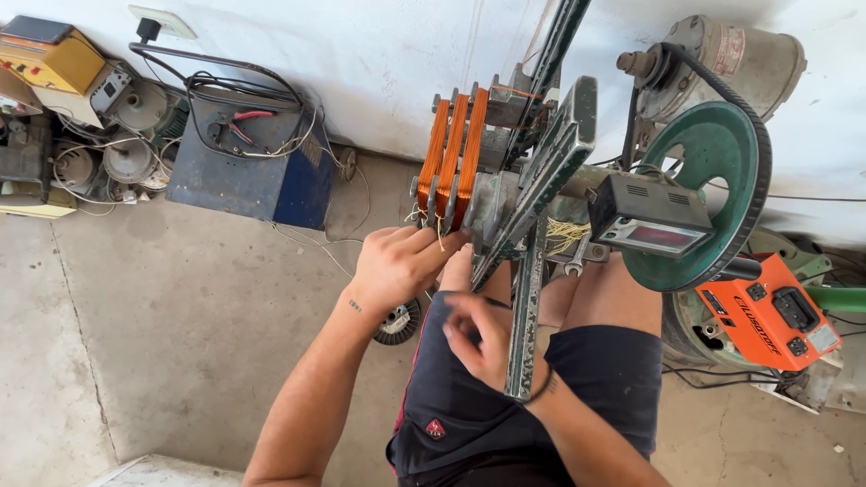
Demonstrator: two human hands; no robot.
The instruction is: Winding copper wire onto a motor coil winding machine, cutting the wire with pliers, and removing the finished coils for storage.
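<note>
Three bands of orange copper wire coil [454, 153] are wound on a grey former on a green coil-winding machine frame [541, 189]. My left hand [397, 263] reaches up to the lower edge of the coils, its fingertips pinching at the wire ends there. My right hand [483, 338] hovers below over my lap, fingers curled and blurred; whether it grips a thin wire I cannot tell. I sit with dark shorts [541, 397] under the machine.
A green pulley wheel [713, 194] with a black belt runs to a grey motor [735, 59]. A small counter box [654, 221] and an orange device [767, 311] sit at right. A blue box [244, 167] and old motor parts [117, 144] line the left wall.
</note>
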